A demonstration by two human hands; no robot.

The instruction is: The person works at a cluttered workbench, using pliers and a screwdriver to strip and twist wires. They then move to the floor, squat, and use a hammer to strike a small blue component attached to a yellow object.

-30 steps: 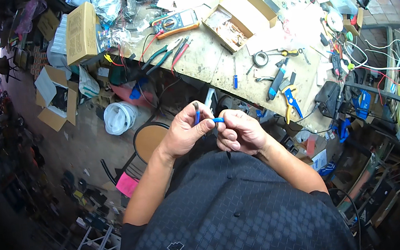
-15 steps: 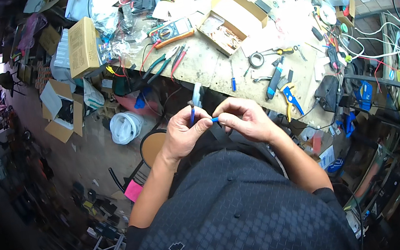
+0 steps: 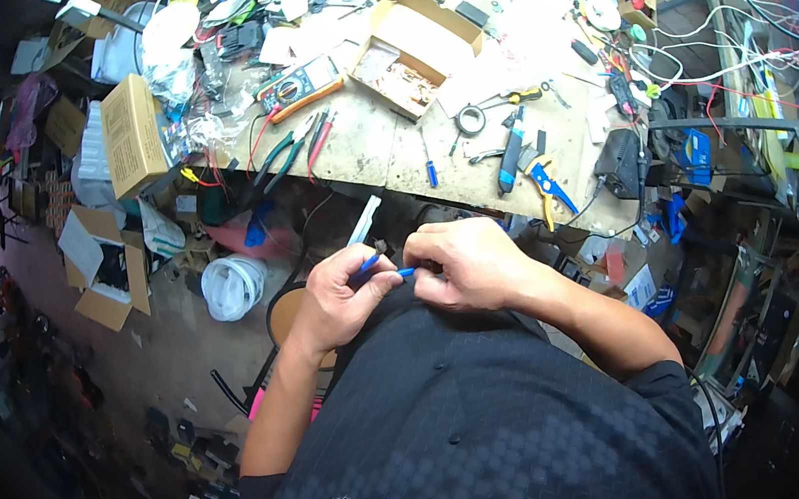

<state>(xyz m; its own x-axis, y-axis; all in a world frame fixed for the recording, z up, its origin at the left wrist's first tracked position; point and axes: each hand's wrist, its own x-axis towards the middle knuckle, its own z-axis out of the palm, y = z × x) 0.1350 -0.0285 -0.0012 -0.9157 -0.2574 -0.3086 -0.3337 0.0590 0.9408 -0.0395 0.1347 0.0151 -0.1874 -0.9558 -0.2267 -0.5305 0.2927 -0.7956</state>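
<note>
Blue insulated wire [image 3: 406,272] is pinched by the fingers of both the left hand [image 3: 345,295] and the right hand [image 3: 462,263], just below the counter [image 3: 377,156] edge; since a second ago the hands have been drawn closer together, suggesting continued fine work.

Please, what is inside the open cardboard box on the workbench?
The open cardboard box holds a layer of small brownish and pale parts, too small to identify. Its near wall covers part of the bottom, so what lies there cannot be seen.
</note>
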